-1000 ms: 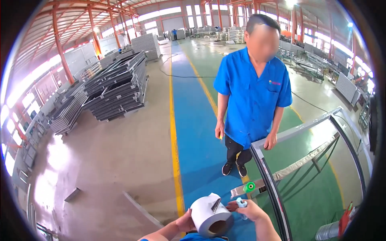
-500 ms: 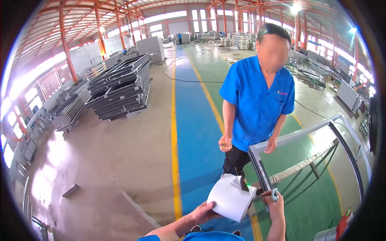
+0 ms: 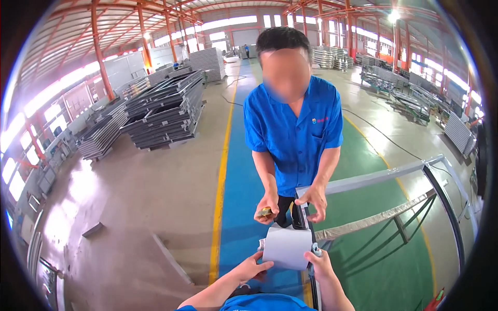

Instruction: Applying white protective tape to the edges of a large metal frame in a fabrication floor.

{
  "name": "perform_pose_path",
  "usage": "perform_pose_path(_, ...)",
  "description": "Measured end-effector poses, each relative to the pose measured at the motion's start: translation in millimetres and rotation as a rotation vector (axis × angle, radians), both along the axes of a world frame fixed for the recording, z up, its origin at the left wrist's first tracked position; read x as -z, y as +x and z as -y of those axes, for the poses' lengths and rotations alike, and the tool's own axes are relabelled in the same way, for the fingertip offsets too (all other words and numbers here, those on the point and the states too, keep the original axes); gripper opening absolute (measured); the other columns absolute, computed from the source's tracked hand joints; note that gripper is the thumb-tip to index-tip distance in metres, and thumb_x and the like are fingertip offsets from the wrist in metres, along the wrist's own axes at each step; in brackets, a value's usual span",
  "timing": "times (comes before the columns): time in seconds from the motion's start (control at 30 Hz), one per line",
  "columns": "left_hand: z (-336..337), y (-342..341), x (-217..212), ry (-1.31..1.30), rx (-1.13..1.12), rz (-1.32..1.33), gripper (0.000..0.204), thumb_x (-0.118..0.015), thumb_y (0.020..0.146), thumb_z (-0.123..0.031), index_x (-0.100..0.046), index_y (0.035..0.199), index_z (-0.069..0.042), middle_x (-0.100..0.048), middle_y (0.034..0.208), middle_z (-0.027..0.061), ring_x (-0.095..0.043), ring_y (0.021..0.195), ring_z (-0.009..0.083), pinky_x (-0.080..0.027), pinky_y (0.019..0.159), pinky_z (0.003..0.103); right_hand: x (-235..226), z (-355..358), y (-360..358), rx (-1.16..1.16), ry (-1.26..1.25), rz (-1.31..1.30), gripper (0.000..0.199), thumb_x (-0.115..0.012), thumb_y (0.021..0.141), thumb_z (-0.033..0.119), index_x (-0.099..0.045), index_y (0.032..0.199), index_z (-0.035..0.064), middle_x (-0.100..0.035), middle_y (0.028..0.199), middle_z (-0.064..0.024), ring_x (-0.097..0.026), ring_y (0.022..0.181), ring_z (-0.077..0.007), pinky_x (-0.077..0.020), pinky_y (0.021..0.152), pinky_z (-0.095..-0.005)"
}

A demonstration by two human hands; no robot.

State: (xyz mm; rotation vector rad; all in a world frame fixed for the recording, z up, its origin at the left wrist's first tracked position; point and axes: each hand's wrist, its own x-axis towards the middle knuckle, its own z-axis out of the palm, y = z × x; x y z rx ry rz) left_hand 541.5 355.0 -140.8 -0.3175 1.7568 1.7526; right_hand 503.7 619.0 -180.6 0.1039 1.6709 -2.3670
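A wide white roll of sheet or film (image 3: 288, 246) is in front of me, lying crosswise. My left hand (image 3: 251, 268) grips its left end, thumb on the near side and the other fingers partly hidden. At the right end, my right hand (image 3: 322, 265) is closed round a small grey-blue object (image 3: 316, 250), its kind unclear. Across from me, a co-worker in a blue shirt (image 3: 293, 129) leans in over the roll. One of their hands (image 3: 267, 207) holds a small yellow-and-dark object; the other (image 3: 313, 201) is at the corner of a metal frame (image 3: 363, 182).
The large frame rests on a stand with a wrapped crossbar (image 3: 378, 217) at the right. Dark frames (image 3: 166, 111) are stacked at the left. Metal strips (image 3: 171, 259) lie on the floor, and a cable (image 3: 384, 136) runs across behind the co-worker.
The co-worker has moved left and closer, bringing both hands toward the roll. The roll has turned from tilted to nearly level. My right hand has come in against its right end.
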Motion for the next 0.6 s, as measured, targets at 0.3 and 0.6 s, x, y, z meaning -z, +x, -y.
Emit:
perform_pose_path(0.3, -9.4, 5.3, 24.3, -0.338, -0.217, -0.377, 0.076, -0.078, 0.078, -0.045, -0.055, 0.129, 0.007, -0.062, 0.120, 0.0182, -0.057, 0.114, 0.0249, -0.041, 0.101, 0.035, -4.8, -5.3, -14.6, -0.083, -0.115, 0.158, 0.035, -0.077, 0.081, 0.019, -0.064, 0.105, -0.0030, -0.066, 0.094, -0.0061, -0.063, 0.079, -0.0160, -0.0514, 0.073, -0.0314)
perform_pose_path(0.6, -24.6, 10.3, 1.7, 0.163, -0.377, -0.310, 0.052, -0.070, 0.090, -0.026, -0.053, 0.126, 0.008, -0.061, 0.118, 0.0134, -0.055, 0.109, 0.0188, -0.041, 0.099, 0.032, -3.8, -1.7, -24.8, -0.069, -0.105, 0.224, 0.040, -0.078, 0.082, 0.023, -0.063, 0.107, -0.0034, -0.068, 0.095, -0.0092, -0.066, 0.081, -0.0193, -0.0541, 0.072, -0.0364)
